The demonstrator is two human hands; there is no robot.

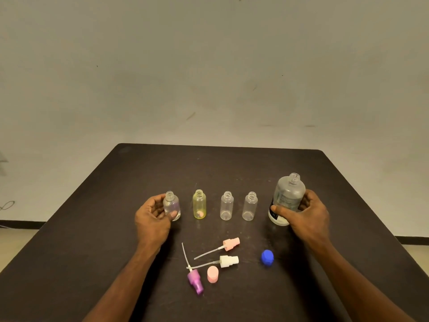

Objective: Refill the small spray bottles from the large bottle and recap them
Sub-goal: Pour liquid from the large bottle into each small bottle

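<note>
Several small uncapped bottles stand in a row on the dark table [92, 228]. My left hand [152, 219] grips the leftmost clear one [172, 204]. Beside it stand a yellow bottle [199, 204] and two clear bottles [226, 206] [250, 206]. My right hand [308, 213] wraps around the large clear bottle [287, 196], which is uncapped and tilted slightly left, its base on or just above the table. In front lie a pink spray head [229, 244], a white spray head [228, 261], a purple spray head [195, 281], a pink cap [212, 274] and a blue cap [267, 257].
The table's far edge runs along a plain grey wall [209, 66]. Bare floor shows to either side of the table.
</note>
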